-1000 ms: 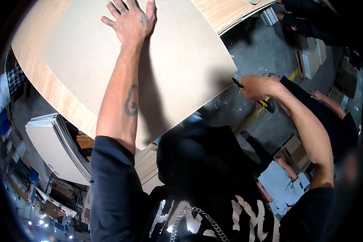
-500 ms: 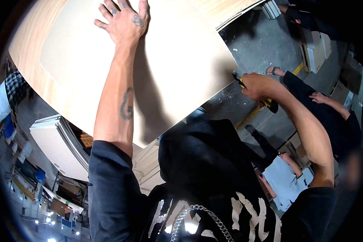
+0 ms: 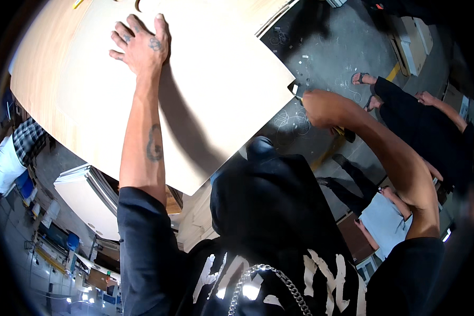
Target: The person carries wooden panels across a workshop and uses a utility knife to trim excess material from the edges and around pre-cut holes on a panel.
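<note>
A large pale board (image 3: 221,89) lies on a wood-grained panel (image 3: 42,73). My left hand (image 3: 142,46) presses flat on the board's upper part, fingers spread. At its right corner, my right hand (image 3: 321,108) is closed around a yellow-and-black utility knife (image 3: 345,134). Most of the knife is hidden by the hand; only its rear end and a bit of its front show. The corner now has a small square notch, and a small white piece (image 3: 295,89) is beside it.
Stacked white panels (image 3: 87,200) stand at the lower left. People (image 3: 416,116) are close by on the right, one in a light blue shirt (image 3: 382,224). Another person in a checked garment (image 3: 29,139) is at the left. Scraps and strings litter the floor (image 3: 321,47).
The board and my left hand have shifted left in view. My right hand has turned and moved slightly left and up at the corner, where a notch now shows.
</note>
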`<state>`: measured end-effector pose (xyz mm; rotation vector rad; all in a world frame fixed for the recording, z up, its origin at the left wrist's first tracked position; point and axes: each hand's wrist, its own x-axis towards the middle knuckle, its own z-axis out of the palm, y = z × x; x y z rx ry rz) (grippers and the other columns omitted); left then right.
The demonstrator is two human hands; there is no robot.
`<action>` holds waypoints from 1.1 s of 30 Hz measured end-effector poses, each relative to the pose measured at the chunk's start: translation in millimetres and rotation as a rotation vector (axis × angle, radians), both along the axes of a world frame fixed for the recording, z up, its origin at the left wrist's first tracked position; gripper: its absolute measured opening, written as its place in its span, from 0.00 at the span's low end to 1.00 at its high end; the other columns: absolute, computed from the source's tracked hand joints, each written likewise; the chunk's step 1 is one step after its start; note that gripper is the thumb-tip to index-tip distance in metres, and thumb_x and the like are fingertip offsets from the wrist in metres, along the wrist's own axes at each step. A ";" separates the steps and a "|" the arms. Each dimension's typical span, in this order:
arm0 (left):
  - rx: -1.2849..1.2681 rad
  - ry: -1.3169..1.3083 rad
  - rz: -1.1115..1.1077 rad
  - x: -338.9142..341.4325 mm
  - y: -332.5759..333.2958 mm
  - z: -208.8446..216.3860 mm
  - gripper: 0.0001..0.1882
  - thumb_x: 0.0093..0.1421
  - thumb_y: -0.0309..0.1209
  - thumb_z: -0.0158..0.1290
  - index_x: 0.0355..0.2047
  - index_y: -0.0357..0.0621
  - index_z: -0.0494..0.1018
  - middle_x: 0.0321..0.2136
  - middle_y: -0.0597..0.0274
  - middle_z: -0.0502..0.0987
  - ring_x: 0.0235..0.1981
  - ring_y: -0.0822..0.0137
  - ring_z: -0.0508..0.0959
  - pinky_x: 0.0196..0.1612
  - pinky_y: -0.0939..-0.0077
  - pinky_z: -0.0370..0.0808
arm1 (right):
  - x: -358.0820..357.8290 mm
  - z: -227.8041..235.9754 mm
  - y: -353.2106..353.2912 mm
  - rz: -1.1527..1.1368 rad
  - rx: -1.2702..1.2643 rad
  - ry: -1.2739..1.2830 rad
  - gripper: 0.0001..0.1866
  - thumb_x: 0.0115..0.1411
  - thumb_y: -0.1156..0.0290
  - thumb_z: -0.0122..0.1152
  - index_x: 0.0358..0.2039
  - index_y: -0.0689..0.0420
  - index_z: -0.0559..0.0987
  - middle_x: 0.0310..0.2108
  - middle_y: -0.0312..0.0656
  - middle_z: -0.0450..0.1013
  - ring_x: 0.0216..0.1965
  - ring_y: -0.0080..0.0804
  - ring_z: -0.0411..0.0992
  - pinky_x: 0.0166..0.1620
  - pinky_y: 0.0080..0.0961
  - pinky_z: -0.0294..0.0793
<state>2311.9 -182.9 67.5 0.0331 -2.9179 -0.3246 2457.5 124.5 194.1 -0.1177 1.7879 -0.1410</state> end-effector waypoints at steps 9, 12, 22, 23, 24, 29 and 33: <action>0.068 -0.050 -0.152 12.5 -23.6 10.5 0.35 0.60 0.54 0.40 0.58 0.40 0.57 0.61 0.39 0.51 0.63 0.44 0.47 0.60 0.40 0.42 | 115.6 -70.8 55.5 -0.995 -0.335 0.640 0.09 0.53 0.76 0.56 0.35 0.64 0.76 0.36 0.46 0.76 0.27 0.28 0.74 0.28 0.22 0.72; 0.291 -0.122 -0.179 63.0 -45.3 21.0 0.30 0.61 0.45 0.47 0.57 0.37 0.59 0.60 0.39 0.53 0.62 0.47 0.53 0.61 0.51 0.51 | 112.6 -72.6 22.4 -1.488 -0.704 0.701 0.10 0.56 0.72 0.59 0.38 0.61 0.76 0.42 0.39 0.74 0.27 0.18 0.70 0.29 0.15 0.69; 0.254 -1.048 0.456 545.0 -115.7 140.7 0.25 0.63 0.44 0.41 0.31 0.28 0.72 0.23 0.44 0.76 0.32 0.57 0.77 0.36 0.67 0.70 | 111.5 -105.9 -13.8 -1.685 -0.807 0.798 0.17 0.55 0.72 0.62 0.45 0.61 0.75 0.33 0.37 0.75 0.26 0.16 0.70 0.30 0.13 0.68; 0.211 -1.162 0.566 591.0 -118.4 153.1 0.24 0.63 0.44 0.41 0.32 0.29 0.72 0.24 0.44 0.76 0.33 0.56 0.77 0.37 0.66 0.70 | 111.2 -105.3 -14.1 -1.681 -0.792 0.788 0.16 0.55 0.73 0.62 0.45 0.61 0.76 0.30 0.36 0.75 0.25 0.16 0.70 0.30 0.13 0.68; 0.212 -1.283 0.655 618.6 -109.8 168.6 0.24 0.62 0.44 0.42 0.33 0.30 0.72 0.26 0.43 0.76 0.34 0.55 0.77 0.37 0.65 0.70 | 109.8 -103.6 -14.9 -1.674 -0.785 0.777 0.16 0.55 0.73 0.61 0.45 0.61 0.76 0.27 0.35 0.74 0.25 0.16 0.70 0.30 0.13 0.68; 0.323 -1.512 0.769 669.3 -72.0 172.6 0.21 0.61 0.43 0.43 0.38 0.34 0.72 0.31 0.40 0.75 0.38 0.50 0.76 0.40 0.62 0.70 | 119.4 -109.9 -20.2 -1.670 -0.878 0.730 0.16 0.56 0.74 0.60 0.45 0.65 0.73 0.29 0.36 0.74 0.23 0.17 0.71 0.26 0.14 0.68; 0.283 -1.272 0.463 584.8 -81.4 126.6 0.21 0.60 0.43 0.43 0.42 0.37 0.71 0.35 0.37 0.74 0.41 0.46 0.75 0.43 0.60 0.69 | 146.4 -115.1 -38.2 -1.630 -0.856 0.618 0.15 0.56 0.74 0.60 0.43 0.65 0.71 0.30 0.36 0.72 0.24 0.18 0.72 0.27 0.14 0.69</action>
